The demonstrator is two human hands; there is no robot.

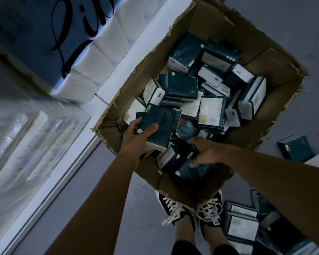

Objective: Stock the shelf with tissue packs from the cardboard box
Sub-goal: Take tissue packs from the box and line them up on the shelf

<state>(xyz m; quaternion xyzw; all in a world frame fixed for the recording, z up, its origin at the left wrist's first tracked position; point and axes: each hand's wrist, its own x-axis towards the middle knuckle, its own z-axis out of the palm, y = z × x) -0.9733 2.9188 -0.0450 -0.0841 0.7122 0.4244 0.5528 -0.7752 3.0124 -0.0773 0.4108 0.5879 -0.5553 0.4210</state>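
You are looking down into the cardboard box (pixel 276 57), standing open on the floor with torn, ragged flaps. Dark teal tissue packs (pixel 212 109) with white ends are lying jumbled inside, tilted every way. The shelf (pixel 44 190), white-edged, is running along just left of it

You are viewing a dim, blue-tinted scene. Expect glare on the plastic wrap (pixel 17 137) at the left edge, where detail blurs. Wide-angle distortion bends lines near the corners. The cardboard box (pixel 276 57) interior lies in soft shadow, reasonably sharp.
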